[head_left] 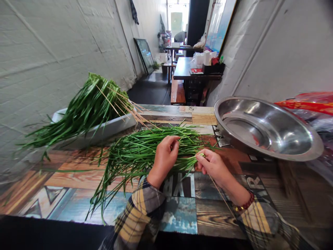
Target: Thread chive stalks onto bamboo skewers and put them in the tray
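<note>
Two bare hands are over a patchwork table, with a pile of long green stalks under and around them. The left hand is on top of the pile, with its fingers bent and its thumb close to them; I cannot tell if it is holding anything. The right hand is near it, at the pale ends of the stalks. Its thumb and finger are pinched together on a few stalk ends and one thin stick. The stick slants down from there, below the palm, toward the arm. A dark red bracelet goes round the right wrist, and plaid sleeves cover both arms. The leafy tips of the pile spread out to the left of the left hand, and some droop toward the near edge. Farther off, past the left hand and to its left, a white tray holds a big green bunch. More sticks poke out from that bunch toward the pile. To the right of the right hand, a little farther away, is a big shiny metal bowl. Straight ahead, well apart from both hands, are another table and a wooden bench.
</note>
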A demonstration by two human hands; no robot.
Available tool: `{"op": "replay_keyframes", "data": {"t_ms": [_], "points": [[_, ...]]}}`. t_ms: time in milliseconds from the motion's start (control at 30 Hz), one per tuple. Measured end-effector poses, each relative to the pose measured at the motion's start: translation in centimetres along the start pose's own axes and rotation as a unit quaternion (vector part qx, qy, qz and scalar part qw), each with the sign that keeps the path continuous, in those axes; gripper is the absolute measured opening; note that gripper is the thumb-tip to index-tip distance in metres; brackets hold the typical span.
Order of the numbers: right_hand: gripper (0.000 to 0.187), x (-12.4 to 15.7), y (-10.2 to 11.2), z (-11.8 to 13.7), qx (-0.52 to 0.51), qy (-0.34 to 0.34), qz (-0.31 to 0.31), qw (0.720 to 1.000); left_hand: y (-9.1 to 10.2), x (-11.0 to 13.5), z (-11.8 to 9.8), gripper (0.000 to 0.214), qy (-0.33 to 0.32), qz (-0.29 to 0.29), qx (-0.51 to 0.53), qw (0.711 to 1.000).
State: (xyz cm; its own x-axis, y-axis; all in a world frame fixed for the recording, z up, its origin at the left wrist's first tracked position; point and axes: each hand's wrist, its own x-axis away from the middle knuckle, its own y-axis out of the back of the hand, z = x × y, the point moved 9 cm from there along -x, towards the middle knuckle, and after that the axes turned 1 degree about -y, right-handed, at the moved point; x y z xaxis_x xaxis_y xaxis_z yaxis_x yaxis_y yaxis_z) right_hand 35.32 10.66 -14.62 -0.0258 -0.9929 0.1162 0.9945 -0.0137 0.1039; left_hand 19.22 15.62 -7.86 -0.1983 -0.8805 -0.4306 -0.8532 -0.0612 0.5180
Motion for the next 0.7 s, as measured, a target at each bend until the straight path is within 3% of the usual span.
{"op": "replay_keyframes", "data": {"t_ms": [133,333,467,700], "points": [[0.026,0.1,-0.1,0.0,0.010,0.002,0.000,1.000,0.1,-0.2,-0.4,0.018,-0.044,0.015,-0.118,0.992],[0.029,0.1,0.0,0.5,0.020,0.029,0.001,0.999,0.1,-0.1,-0.3,0.014,-0.039,0.039,-0.329,0.943],[0.032,0.2,-0.1,0.8,0.024,0.037,0.004,0.999,-0.3,-0.2,0.1,0.013,-0.041,0.053,-0.357,0.932],[0.032,0.5,-0.4,1.3,0.017,0.044,0.008,0.999,-1.0,-0.4,-0.3,0.018,-0.058,0.038,-0.305,0.950]]}}
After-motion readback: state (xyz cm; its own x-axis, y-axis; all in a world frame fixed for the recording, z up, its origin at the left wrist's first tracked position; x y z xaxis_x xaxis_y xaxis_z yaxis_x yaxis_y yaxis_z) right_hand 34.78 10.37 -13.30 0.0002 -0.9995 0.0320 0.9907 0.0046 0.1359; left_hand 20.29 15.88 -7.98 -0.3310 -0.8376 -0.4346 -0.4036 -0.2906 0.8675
